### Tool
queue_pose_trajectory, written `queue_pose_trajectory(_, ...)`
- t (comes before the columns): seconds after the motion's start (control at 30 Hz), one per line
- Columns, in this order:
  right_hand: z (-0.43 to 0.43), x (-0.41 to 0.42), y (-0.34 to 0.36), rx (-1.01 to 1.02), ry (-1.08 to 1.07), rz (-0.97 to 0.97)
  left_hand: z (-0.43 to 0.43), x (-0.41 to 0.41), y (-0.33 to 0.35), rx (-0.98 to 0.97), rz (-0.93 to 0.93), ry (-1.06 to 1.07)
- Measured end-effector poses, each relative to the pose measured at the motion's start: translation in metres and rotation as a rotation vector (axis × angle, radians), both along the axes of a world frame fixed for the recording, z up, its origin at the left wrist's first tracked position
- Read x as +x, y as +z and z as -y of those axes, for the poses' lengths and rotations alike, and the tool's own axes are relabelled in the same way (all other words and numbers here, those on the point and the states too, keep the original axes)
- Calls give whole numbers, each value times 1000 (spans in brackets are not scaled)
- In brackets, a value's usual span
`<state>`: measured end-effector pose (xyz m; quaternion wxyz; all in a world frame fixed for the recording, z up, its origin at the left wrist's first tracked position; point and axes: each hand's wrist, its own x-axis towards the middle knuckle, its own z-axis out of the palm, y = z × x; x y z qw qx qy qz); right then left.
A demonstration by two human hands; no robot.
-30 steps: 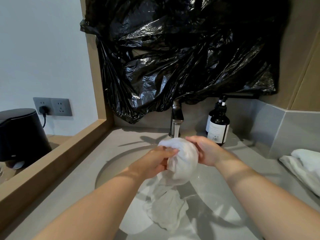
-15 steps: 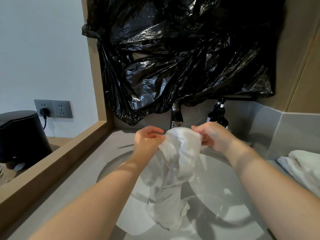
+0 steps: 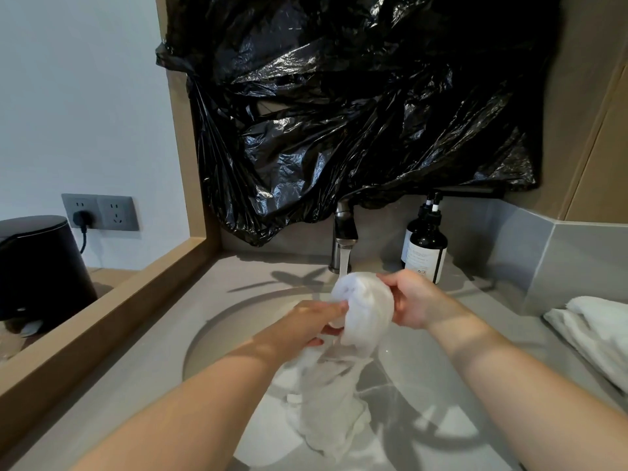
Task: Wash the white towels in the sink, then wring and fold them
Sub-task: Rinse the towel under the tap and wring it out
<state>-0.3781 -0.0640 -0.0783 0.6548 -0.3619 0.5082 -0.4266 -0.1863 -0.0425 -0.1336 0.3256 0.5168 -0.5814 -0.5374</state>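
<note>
The white towel (image 3: 365, 311) is hanging over the sink (image 3: 217, 329), its bunched, rounded top sitting right under the stream of water (image 3: 345, 265) that is running from the faucet (image 3: 345, 229). The left hand (image 3: 311, 322) is gripping the towel's left side, its fingers curling into the folds just below the rounded top. The right hand (image 3: 413, 300) is clasping the right side of the same bundle, thumb lying over the upper edge; its other fingers are mostly hiding behind the cloth. The bundle is sitting between the two hands, touching both. The towel's long axis is running from the faucet down toward the person, the loose tail drooping into the basin and its crumpled lower end lying near the sink's near wall. Two dark pump bottles (image 3: 426, 244) are standing just right of the faucet on the grey counter (image 3: 112, 385). More white towels (image 3: 594, 329) are lying folded on the counter at the far right. Black plastic sheeting (image 3: 356, 113) is hanging on the wall above the faucet. To the left, beyond a wooden ledge (image 3: 102, 300), a black appliance (image 3: 40, 266) is sitting near a wall socket (image 3: 115, 212).
</note>
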Motion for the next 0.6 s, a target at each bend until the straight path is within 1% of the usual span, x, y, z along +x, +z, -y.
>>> queue_pose_trajectory(0.07,1,0,-1,-14,44,-51,2,-2,0,25,-176,71)
queue_pose_trajectory(0.1,2,0,-2,-26,56,-114,3,-2,0,27,-241,123)
queue_pose_trajectory(0.13,4,0,-2,-56,46,-223,4,-1,1,23,-293,180)
queue_pose_trajectory(0.2,11,1,-3,-152,-36,-555,7,0,3,-23,-305,253)
queue_pose_trajectory(0.23,14,1,-3,-224,-74,-737,7,0,4,-59,-289,273)
queue_pose_trajectory(0.27,14,1,-1,-307,-90,-872,7,-2,5,-98,-284,294)
queue_pose_trajectory(0.3,13,2,2,-359,-58,-944,6,-4,7,-135,-286,319)
queue_pose_trajectory(0.4,-3,14,10,-329,245,-1009,6,-6,14,-188,-322,384)
queue_pose_trajectory(0.43,-5,18,6,-312,308,-1013,5,-7,16,-196,-317,389)
queue_pose_trajectory(0.47,-6,20,1,-291,317,-982,4,-8,18,-209,-288,387)
queue_pose_trajectory(0.5,-6,22,-5,-240,292,-892,5,-8,18,-221,-246,378)
queue_pose_trajectory(0.53,-7,21,-9,-169,242,-751,5,-9,18,-226,-217,371)
queue_pose_trajectory(0.57,-7,16,-11,-73,173,-564,6,-9,18,-232,-206,380)
queue_pose_trajectory(0.6,-4,8,-14,29,96,-336,7,-7,19,-238,-216,415)
